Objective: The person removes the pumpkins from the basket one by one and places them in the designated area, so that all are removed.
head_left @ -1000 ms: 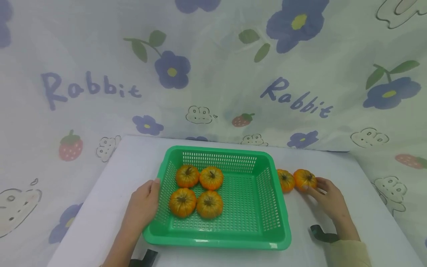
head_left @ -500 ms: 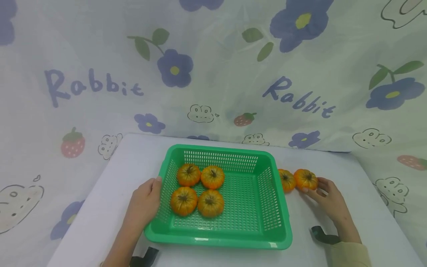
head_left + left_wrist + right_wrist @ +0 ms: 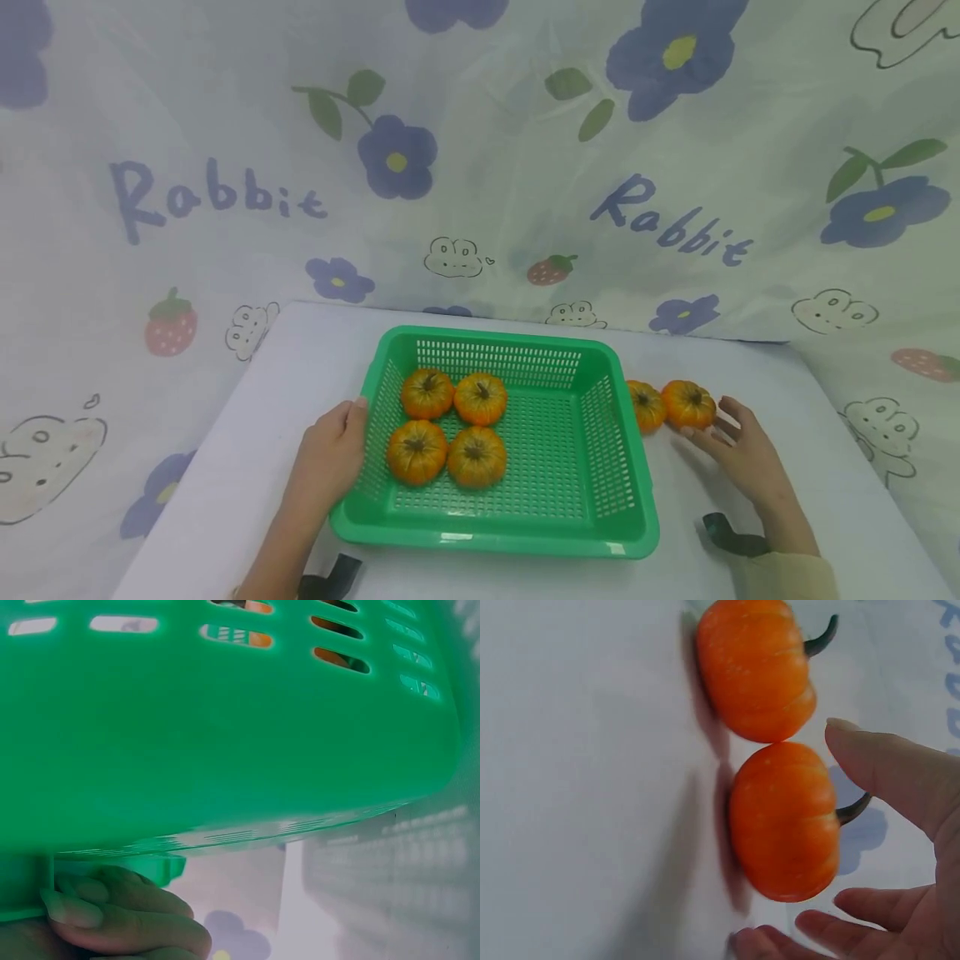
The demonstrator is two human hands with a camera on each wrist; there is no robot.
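Note:
A green plastic basket (image 3: 495, 540) with slotted walls stands on the white table. Its left rim is gripped by my left hand (image 3: 330, 454), thumb on top and fingers curled beneath, as the left wrist view shows. Inside, on the left half, sit several small orange pumpkins (image 3: 417, 452). Two more pumpkins lie outside, right of the basket: the inner pumpkin (image 3: 647, 407) is partly hidden by the basket wall, and the outer pumpkin (image 3: 786, 825) touches it. My right hand (image 3: 742, 450) is spread beside the outer pumpkin, thumb and fingers apart and not closed on it.
Behind the table (image 3: 315, 350) hangs a pale cloth (image 3: 480, 167) printed with flowers, rabbits and strawberries. Dark straps (image 3: 733, 537) sit at both wrists. The basket's right half shows bare mesh floor.
My right hand's fingers have loosened and drawn slightly away from the outer pumpkin, which stays in place. The left hand keeps its hold on the rim. The head view has shifted slightly.

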